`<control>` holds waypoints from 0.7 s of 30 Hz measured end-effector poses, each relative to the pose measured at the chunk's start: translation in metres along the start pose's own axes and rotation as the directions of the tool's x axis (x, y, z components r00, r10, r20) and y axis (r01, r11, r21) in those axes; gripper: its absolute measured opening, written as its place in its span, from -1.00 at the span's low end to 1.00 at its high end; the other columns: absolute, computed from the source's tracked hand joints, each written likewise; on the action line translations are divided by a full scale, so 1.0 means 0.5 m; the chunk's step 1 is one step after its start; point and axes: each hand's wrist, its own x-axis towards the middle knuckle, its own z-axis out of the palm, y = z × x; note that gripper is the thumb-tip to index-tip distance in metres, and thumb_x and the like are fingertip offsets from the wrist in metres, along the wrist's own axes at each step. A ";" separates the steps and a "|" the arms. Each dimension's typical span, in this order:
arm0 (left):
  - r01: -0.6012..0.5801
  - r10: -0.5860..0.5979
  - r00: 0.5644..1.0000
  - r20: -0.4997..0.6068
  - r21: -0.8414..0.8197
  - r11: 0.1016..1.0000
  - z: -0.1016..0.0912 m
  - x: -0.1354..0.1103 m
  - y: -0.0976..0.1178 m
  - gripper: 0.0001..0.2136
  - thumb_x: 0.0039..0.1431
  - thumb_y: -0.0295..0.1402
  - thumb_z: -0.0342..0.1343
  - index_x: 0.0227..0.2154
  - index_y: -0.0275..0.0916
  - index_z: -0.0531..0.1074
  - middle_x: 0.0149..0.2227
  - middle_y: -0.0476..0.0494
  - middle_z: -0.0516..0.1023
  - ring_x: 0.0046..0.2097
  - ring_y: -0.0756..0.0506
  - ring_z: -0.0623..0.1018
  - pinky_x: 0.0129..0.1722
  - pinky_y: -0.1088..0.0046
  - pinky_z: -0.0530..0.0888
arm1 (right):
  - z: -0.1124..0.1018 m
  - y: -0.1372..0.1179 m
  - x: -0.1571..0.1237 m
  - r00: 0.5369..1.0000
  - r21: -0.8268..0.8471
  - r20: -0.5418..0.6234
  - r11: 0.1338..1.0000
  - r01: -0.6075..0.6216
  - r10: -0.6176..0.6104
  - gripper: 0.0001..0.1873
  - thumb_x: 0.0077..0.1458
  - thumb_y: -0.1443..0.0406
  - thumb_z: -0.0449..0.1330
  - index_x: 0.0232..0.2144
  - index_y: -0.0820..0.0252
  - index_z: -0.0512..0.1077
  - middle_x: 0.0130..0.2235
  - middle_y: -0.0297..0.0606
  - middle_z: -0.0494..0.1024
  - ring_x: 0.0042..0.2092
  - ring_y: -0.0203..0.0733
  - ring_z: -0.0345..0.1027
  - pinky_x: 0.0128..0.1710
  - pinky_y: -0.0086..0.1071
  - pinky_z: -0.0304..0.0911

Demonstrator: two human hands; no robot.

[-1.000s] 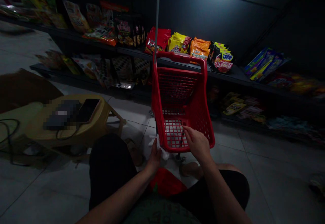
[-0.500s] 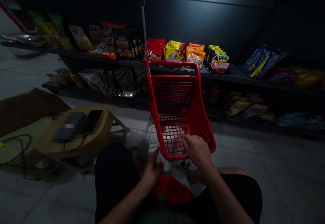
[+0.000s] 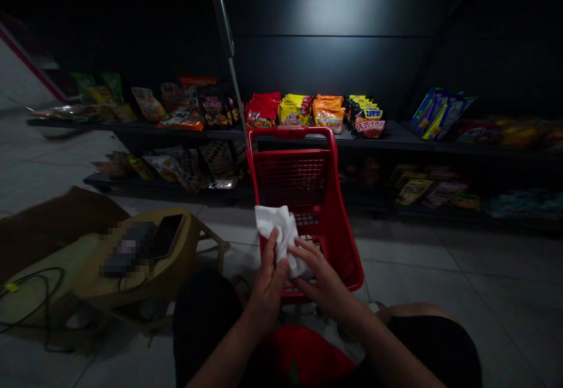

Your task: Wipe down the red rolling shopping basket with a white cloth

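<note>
A small red shopping cart (image 3: 328, 212) stands on the tiled floor right in front of me, its basket bare inside. Over its near edge I hold a crumpled white cloth (image 3: 281, 232) with both hands. My left hand (image 3: 269, 285) grips the cloth from the left, fingers closed on it. My right hand (image 3: 317, 279) pinches its lower right part. My knees in dark shorts frame the bottom of the view.
A yellow plastic stool (image 3: 153, 262) with a phone (image 3: 166, 235) and cables on it sits at my left. Dark shelves (image 3: 396, 136) with several snack packets run along the back wall. A metal pole (image 3: 225, 42) rises behind the cart. A brown cardboard piece (image 3: 48, 224) lies left.
My left hand lifted the white cloth from beside the cart's lower left corner up above the basket edge. My right hand left the basket rim and took hold of the cloth. The view tilted up.
</note>
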 end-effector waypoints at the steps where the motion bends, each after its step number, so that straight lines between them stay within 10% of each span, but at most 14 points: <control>1: -0.015 0.015 1.000 0.025 0.025 1.000 -0.002 -0.014 -0.008 -0.43 0.43 -0.16 -0.13 0.42 -0.03 -0.07 0.48 -0.12 -0.05 0.46 -0.17 0.02 0.41 0.17 0.11 | 0.002 -0.002 0.003 1.000 0.021 -0.010 1.000 0.005 -0.005 -0.44 0.10 0.46 0.19 0.14 -0.01 0.37 0.25 -0.18 0.34 0.29 -0.15 0.23 0.23 -0.23 0.23; 8: -0.246 0.233 0.969 0.080 0.360 0.900 -0.036 -0.055 -0.065 -0.41 0.38 -0.24 0.00 0.40 -0.03 -0.02 0.39 -0.33 0.14 0.36 -0.30 0.28 0.25 -0.01 0.35 | -0.058 -0.050 -0.047 0.996 -0.193 0.083 0.981 -0.006 0.022 -0.54 -0.05 0.54 0.15 -0.10 0.07 0.46 -0.08 -0.24 0.48 -0.03 -0.18 0.38 -0.01 -0.30 0.33; 13: -0.314 0.317 0.944 -0.097 0.040 0.949 -0.032 -0.030 -0.065 -0.49 0.42 -0.19 -0.12 0.38 0.03 -0.02 0.40 -0.29 0.04 0.29 -0.25 0.34 0.18 0.01 0.44 | -0.090 -0.044 -0.094 0.886 -0.458 0.461 0.845 0.277 -0.041 -0.74 0.14 0.37 0.26 -0.12 -0.02 0.53 -0.12 -0.28 0.51 0.00 -0.11 0.31 0.25 -0.04 0.13; 18: -0.262 0.247 0.959 -0.137 -0.113 0.958 -0.028 0.000 -0.050 -0.50 0.41 -0.10 -0.12 0.35 0.04 0.05 0.43 -0.24 0.02 0.39 -0.25 0.21 0.29 0.01 0.32 | -0.143 -0.009 -0.095 0.883 -0.520 0.469 0.812 0.267 0.009 -0.72 0.13 0.41 0.26 -0.15 -0.06 0.55 -0.19 -0.34 0.51 0.00 -0.15 0.35 0.40 0.03 -0.08; 21: -0.172 0.168 0.985 -0.043 -0.128 0.977 -0.020 0.011 -0.046 -0.43 0.39 0.02 -0.18 0.38 0.00 0.00 0.44 -0.24 0.01 0.42 -0.25 0.15 0.33 0.02 0.25 | -0.095 -0.013 -0.072 0.895 -0.501 0.440 0.806 0.316 -0.078 -0.68 0.17 0.38 0.25 -0.05 -0.06 0.52 -0.03 -0.29 0.52 0.18 -0.07 0.26 0.38 0.02 -0.03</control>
